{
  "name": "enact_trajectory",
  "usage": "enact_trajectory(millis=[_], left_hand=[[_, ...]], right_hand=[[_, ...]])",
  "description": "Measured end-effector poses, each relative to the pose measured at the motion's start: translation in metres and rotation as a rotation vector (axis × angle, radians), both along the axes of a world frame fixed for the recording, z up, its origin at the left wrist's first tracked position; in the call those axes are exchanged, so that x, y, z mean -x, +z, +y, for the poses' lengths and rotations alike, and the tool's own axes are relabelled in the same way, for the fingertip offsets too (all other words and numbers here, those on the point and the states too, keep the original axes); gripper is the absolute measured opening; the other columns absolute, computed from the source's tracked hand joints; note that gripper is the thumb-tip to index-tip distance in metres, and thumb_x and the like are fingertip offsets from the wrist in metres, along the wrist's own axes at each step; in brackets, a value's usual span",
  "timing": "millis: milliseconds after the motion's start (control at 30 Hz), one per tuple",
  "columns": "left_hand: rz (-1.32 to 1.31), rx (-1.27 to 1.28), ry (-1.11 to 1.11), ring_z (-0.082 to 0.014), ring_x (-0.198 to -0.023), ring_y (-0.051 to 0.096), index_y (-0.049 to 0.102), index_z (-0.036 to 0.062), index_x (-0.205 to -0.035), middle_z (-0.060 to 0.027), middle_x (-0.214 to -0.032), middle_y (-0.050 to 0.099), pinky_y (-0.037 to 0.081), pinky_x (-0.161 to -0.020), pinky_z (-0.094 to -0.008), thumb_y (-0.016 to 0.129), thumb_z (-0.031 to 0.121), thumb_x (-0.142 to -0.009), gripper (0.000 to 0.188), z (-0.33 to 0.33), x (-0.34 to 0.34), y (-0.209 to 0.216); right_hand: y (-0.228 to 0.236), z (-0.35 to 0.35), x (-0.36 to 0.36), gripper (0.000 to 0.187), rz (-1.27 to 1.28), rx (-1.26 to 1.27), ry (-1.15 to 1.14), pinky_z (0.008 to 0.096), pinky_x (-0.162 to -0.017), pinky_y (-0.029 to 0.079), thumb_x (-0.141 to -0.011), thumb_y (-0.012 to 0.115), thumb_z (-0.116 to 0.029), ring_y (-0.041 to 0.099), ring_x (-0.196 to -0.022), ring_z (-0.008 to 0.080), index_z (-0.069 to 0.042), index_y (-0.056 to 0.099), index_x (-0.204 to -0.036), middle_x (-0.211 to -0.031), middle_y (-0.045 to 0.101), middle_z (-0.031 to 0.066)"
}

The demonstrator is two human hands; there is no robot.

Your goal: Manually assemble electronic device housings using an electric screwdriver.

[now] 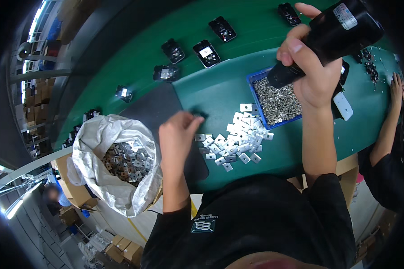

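Note:
My right hand is wrapped round a black cordless screwdriver. Its nose points down into a blue tray full of small metal screws. Over the edge of a dark mat, my left hand has thumb and finger pinched together; what they hold, if anything, I cannot make out. To its right, flat silver metal plates, each with a hole, lie in a loose heap on the green table. A white woven sack with more metal pieces stands to the left of that hand.
Several black devices lie on the green belt beyond the table. A light-blue panel sits right of the tray. At the far right a co-worker's hand rests by small dark parts. Cardboard boxes stand below left.

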State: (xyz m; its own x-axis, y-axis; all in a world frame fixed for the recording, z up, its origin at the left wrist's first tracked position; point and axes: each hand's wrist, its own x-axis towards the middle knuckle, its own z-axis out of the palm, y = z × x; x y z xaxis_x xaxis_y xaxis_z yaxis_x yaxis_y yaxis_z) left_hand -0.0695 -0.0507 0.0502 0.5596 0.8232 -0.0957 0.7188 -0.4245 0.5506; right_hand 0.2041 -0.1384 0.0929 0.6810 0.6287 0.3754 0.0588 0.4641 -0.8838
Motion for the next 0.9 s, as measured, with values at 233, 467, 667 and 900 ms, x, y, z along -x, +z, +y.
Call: enact_trajectory(millis=[233, 467, 667, 900], left_hand=[[-0.218, -0.261, 0.100, -0.0274, -0.077, 0.070, 0.070, -0.0006, -0.094, -0.0165, -0.088, 0.071, 0.054, -0.072, -0.0336, 0.073, 0.015, -0.082, 0.019, 0.099, -0.050, 0.015], [-0.037, -0.404, 0.001, -0.0319, -0.098, 0.065, 0.074, 0.0043, -0.090, -0.0176, -0.102, 0.069, 0.050, -0.087, -0.0388, 0.075, 0.017, -0.078, 0.018, 0.158, -0.061, -0.004], [0.053, -0.270, 0.000, -0.0331, -0.099, 0.066, 0.074, 0.0043, -0.093, -0.0172, -0.106, 0.070, 0.051, -0.089, -0.0397, 0.077, 0.018, -0.076, 0.022, 0.171, -0.069, -0.016], [-0.089, -0.188, 0.024, -0.0304, -0.096, 0.069, 0.071, 0.0039, -0.106, -0.0180, -0.099, 0.071, 0.053, -0.084, -0.0379, 0.073, 0.019, -0.078, 0.031, 0.185, -0.064, -0.028]], right_hand=[[0.016, -0.004, 0.010, 0.054, 0.010, -0.004, 0.052, 0.0290, -0.062, 0.046, -0.081, 0.061, -0.003, 0.052, -0.060, 0.0129, 0.007, 0.044, -0.132, -0.074, 0.053, 0.0064], [0.015, -0.004, 0.008, 0.054, 0.020, 0.014, 0.059, 0.0273, -0.060, 0.045, -0.078, 0.062, -0.004, 0.053, -0.060, 0.0129, 0.007, 0.046, -0.129, -0.072, 0.055, 0.0066], [0.017, -0.004, 0.006, 0.055, 0.047, 0.036, 0.058, 0.0265, -0.060, 0.045, -0.077, 0.063, -0.003, 0.054, -0.059, 0.0126, 0.007, 0.047, -0.128, -0.071, 0.057, 0.0069], [0.017, -0.002, 0.010, 0.056, 0.060, 0.027, 0.102, 0.0270, -0.060, 0.046, -0.076, 0.064, -0.003, 0.054, -0.060, 0.0125, 0.006, 0.047, -0.128, -0.072, 0.058, 0.0064]])
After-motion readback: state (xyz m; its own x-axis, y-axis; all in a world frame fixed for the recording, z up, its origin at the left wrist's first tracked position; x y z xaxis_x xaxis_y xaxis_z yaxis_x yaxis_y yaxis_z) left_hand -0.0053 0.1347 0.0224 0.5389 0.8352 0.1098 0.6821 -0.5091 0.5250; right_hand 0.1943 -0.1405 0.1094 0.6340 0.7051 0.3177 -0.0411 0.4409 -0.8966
